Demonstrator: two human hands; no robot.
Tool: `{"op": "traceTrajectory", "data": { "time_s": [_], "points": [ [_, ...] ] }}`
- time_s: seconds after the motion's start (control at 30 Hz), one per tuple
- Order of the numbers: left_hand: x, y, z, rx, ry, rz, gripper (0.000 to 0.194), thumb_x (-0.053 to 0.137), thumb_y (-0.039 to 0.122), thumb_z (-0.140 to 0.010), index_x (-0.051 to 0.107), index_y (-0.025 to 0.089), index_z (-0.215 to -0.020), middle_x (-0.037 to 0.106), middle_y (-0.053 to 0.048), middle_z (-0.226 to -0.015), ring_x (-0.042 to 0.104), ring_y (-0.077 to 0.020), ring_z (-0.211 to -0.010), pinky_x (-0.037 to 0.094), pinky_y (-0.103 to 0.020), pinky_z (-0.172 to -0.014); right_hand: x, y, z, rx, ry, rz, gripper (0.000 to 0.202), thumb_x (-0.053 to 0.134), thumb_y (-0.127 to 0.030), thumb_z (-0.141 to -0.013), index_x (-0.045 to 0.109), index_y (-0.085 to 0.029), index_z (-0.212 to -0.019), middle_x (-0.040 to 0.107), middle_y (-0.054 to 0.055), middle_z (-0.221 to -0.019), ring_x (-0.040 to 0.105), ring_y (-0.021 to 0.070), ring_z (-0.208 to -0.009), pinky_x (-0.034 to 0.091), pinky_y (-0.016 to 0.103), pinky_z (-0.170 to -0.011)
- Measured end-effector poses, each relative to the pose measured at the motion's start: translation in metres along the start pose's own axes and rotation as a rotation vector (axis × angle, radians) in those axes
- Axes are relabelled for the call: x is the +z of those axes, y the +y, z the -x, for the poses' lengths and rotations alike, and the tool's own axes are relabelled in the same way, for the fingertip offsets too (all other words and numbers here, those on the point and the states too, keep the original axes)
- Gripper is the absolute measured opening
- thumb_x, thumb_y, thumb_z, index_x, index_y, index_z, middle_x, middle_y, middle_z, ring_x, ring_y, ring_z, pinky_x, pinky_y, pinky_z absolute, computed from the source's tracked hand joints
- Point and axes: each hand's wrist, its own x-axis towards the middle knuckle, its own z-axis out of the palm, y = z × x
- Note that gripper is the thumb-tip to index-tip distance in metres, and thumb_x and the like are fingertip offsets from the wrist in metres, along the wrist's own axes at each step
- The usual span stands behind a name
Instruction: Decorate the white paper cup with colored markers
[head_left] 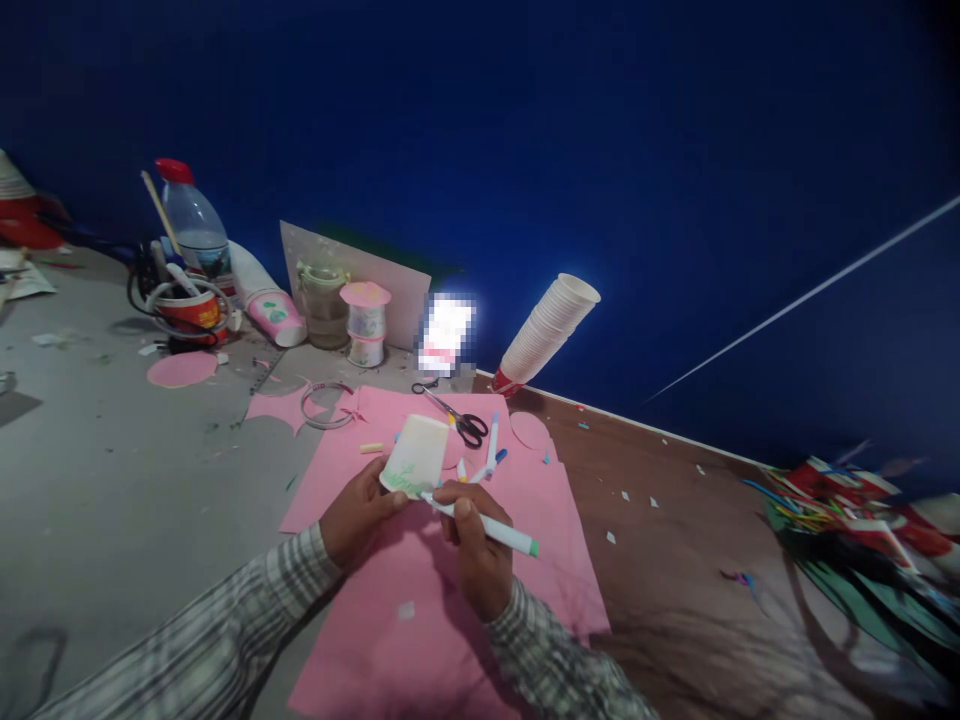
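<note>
A white paper cup (pixel 420 452) with green marks near its rim lies tilted over pink paper (pixel 330 660). My left hand (pixel 358 515) is closed on the cup's lower left side. Between the fingers of my right hand (pixel 480 550) is a white marker (pixel 504 534) with a green end, its tip at the cup's rim. Black-handled scissors (pixel 466 425) lie just beyond the cup, beside a blue marker (pixel 493 445). A roll of tape (pixel 328 406) rests on the pink paper's far left part.
A tall stack of paper cups (pixel 547 330) leans by the blue wall. Behind the paper stand a jar (pixel 324 305), a pink-topped cup piece (pixel 366 325) and a bottle (pixel 196 230). Cluttered craft supplies (pixel 847 520) lie far right.
</note>
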Motion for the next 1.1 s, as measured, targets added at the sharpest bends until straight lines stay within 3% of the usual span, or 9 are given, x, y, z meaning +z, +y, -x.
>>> {"op": "traceTrajectory", "data": {
  "time_s": [0.4, 0.63, 1.1],
  "points": [
    [-0.002, -0.0022, 0.0007, 0.01, -0.002, -0.013, 0.047, 0.073, 0.018, -0.049, 0.06, 0.014, -0.094, 0.067, -0.011, -0.08, 0.055, -0.0301, -0.077, 0.043, -0.041, -0.068, -0.0005, 0.0009, -0.0012, 0.032, -0.036, 0.088, 0.023, 0.05, -0.028, -0.083, 0.071, -0.02, -0.077, 0.053, -0.003, -0.051, 0.044, 0.0141, -0.04, 0.038, 0.024, -0.042],
    [0.0021, 0.0026, -0.0002, 0.006, -0.055, 0.051, 0.043, 0.072, 0.023, -0.052, 0.061, 0.012, -0.092, 0.067, -0.012, -0.079, 0.056, -0.0303, -0.077, 0.044, -0.041, -0.068, -0.002, 0.0013, -0.0016, 0.086, 0.037, -0.037, 0.027, 0.047, -0.032, -0.084, 0.069, -0.018, -0.077, 0.043, -0.007, -0.045, 0.039, 0.0127, -0.037, 0.034, 0.022, -0.039],
    [0.0023, 0.0024, 0.0002, 0.013, -0.02, 0.022, 0.047, 0.073, 0.021, -0.048, 0.061, 0.013, -0.093, 0.067, -0.011, -0.081, 0.055, -0.03, -0.078, 0.044, -0.04, -0.067, -0.0011, 0.0005, -0.0018, 0.09, -0.026, 0.044, 0.025, 0.049, -0.031, -0.083, 0.07, -0.019, -0.079, 0.047, -0.006, -0.045, 0.042, 0.0142, -0.039, 0.037, 0.024, -0.042]
  ]
}}
